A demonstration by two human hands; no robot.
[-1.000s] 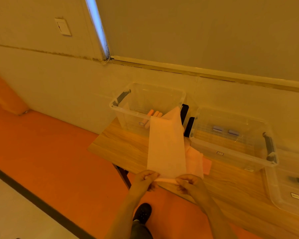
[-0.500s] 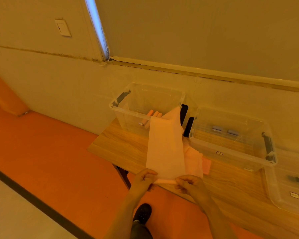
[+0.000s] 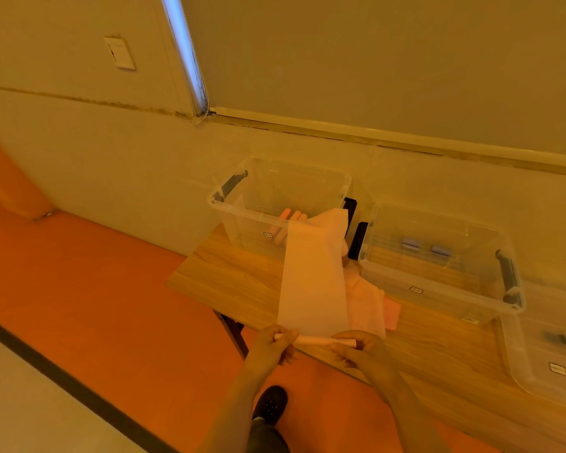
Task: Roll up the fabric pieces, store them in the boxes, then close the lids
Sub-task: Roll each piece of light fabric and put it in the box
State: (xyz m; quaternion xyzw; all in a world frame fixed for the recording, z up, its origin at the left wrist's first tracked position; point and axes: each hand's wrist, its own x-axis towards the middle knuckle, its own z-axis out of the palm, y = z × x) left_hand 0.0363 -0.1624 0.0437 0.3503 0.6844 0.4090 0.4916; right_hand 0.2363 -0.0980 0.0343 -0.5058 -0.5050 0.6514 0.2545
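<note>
Wooden surface (image 3: 242, 282) by wall, open boxes (image 3: 276, 204) behind. Both grips, left hand (image 3: 275, 346) and right hand (image 3: 361, 349), pinched fabric strip (image 3: 312, 282); near edge now curled into a thin roll, rolling barely begun.

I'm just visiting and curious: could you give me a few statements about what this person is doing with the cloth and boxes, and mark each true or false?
1. Both hands pinch the near end of the fabric strip. True: left hand, right hand.
2. The fabric is fully rolled. False: only its near end is rolled.
3. The left box holds pink rolls. True.
4. The middle box has its lid on. False: it is open.
5. The boxes stand on the floor. False: they stand on the wooden table.
</note>
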